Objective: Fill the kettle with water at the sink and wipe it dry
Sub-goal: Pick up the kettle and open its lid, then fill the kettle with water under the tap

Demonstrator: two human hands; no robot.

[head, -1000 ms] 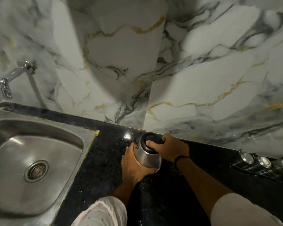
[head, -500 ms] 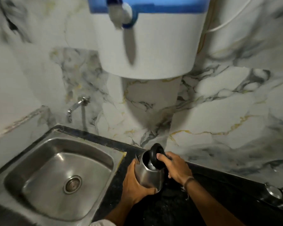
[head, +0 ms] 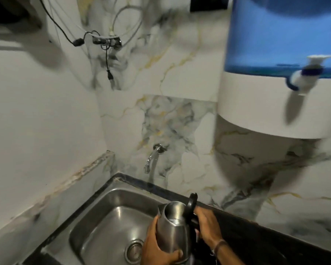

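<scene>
steel kettle (head: 173, 229) w/ black lid up, over steel sink (head: 103, 222) | left hand (head: 157, 249) clamped round body | right hand (head: 206, 226) gripping handle side

The light around me is dim and cool. Motion blur smears the purifier (head: 279, 73) and cables (head: 103, 41) up top. Soft dark shadows lie under the purifier and in the upper left corner. Faint glare glints off the sink (head: 107, 222). Straight lines bow near the edges.
</scene>
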